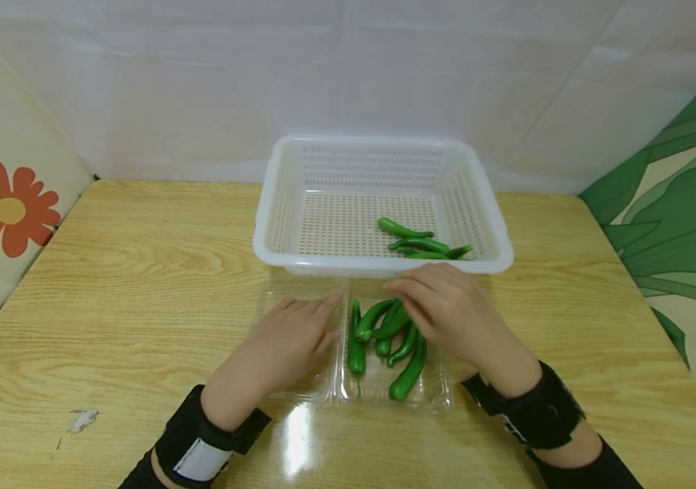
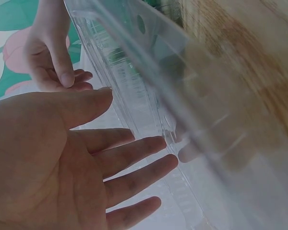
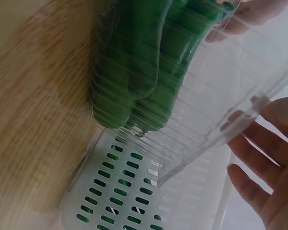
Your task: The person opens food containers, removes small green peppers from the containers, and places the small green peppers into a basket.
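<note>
A clear plastic clamshell box [image 1: 354, 394] lies unfolded on the table, its two halves side by side. Several green chili peppers [image 1: 410, 370] are heaped in its right half. My left hand [image 1: 295, 339] is over the left half, palm turned inward, and its extended fingers [image 2: 139, 158] reach the plastic edge in the left wrist view. My right hand [image 1: 445, 309] hovers at the far right of the peppers, overlapping some of them in the head view. Its loosely bent fingers [image 3: 259, 153] are at the clear rim in the right wrist view, with nothing seen between them.
Right behind the box stands a white perforated basket [image 1: 274, 231], with several more green peppers [image 1: 417, 243] at its front right. A white sheet [image 1: 201, 88] hangs behind the wooden table [image 1: 158, 272]. Patterned panels flank both sides.
</note>
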Available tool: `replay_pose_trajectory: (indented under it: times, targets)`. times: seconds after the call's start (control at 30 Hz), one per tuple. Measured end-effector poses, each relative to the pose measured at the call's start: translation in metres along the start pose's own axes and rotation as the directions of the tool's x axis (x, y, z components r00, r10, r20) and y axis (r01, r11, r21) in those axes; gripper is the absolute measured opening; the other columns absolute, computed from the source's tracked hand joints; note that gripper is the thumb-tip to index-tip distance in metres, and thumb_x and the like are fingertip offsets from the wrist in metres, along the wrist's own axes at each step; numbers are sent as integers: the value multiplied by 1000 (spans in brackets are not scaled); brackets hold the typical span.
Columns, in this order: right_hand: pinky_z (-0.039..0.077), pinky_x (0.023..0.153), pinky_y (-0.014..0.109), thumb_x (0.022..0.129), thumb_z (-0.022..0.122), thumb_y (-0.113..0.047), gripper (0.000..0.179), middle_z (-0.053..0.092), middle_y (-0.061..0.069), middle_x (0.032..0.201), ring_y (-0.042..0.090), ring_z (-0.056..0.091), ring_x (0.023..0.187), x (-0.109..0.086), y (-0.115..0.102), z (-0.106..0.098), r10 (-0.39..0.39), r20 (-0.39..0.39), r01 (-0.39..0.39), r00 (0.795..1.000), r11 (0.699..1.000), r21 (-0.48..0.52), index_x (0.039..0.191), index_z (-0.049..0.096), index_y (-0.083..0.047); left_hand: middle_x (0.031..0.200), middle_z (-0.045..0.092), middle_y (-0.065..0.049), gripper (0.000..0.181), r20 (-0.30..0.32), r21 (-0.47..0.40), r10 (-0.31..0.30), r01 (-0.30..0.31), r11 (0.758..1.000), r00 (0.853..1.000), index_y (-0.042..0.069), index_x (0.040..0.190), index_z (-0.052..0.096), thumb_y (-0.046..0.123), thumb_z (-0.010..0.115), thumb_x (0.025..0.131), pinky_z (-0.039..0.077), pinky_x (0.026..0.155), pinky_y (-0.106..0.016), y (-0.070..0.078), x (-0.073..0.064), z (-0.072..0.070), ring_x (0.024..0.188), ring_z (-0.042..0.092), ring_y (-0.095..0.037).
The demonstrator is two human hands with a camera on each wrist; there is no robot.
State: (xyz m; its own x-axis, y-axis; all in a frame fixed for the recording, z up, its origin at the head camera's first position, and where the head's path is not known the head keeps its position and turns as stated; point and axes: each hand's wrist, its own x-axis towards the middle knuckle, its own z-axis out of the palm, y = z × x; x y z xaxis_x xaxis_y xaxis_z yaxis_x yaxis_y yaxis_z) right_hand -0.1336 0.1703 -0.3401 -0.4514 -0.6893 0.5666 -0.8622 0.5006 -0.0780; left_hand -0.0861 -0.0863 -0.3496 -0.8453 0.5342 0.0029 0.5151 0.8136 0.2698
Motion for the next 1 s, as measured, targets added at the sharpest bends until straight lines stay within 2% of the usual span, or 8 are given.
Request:
replay_pose_trajectory:
  times: [0.27,0.5,0.7,1.0]
  targets:
    - [57,83,42,85,67,-2,24,71,8,103,26,67,93,0,2,2,-10,5,10,1000,1000,1,108,72,-3,139,57,-16,56,-3,-10,1,-1,1000,1000,1,149,41,30,54,103,38,110,-51,0,0,-1,126,54,-33]
    - [57,83,42,86,67,-4,22,71,8,104,26,67,94,-1,1,2,15,17,-16,1000,999,33,108,71,-4,140,55,-16,57,4,-12,-1,1,1000,1000,0,150,40,30,54,103,37,110,-51,1,0,0,127,54,-33]
    - [57,82,41,86,69,-5,20,71,8,103,25,68,93,-2,3,3,2,19,-3,1000,999,53,106,72,-4,141,55,-15,57,9,-12,-5,5,1000,1000,2,150,39,30,54,103,37,110,-50,1,0,1,127,53,-33]
    - [56,88,43,87,69,-8,20,71,7,104,26,67,97,-2,3,4,-19,50,17,999,998,57,106,72,-5,141,55,-15,57,9,-11,-2,2,1000,1000,2,150,39,31,54,103,37,111,-50,0,1,1,127,53,-33]
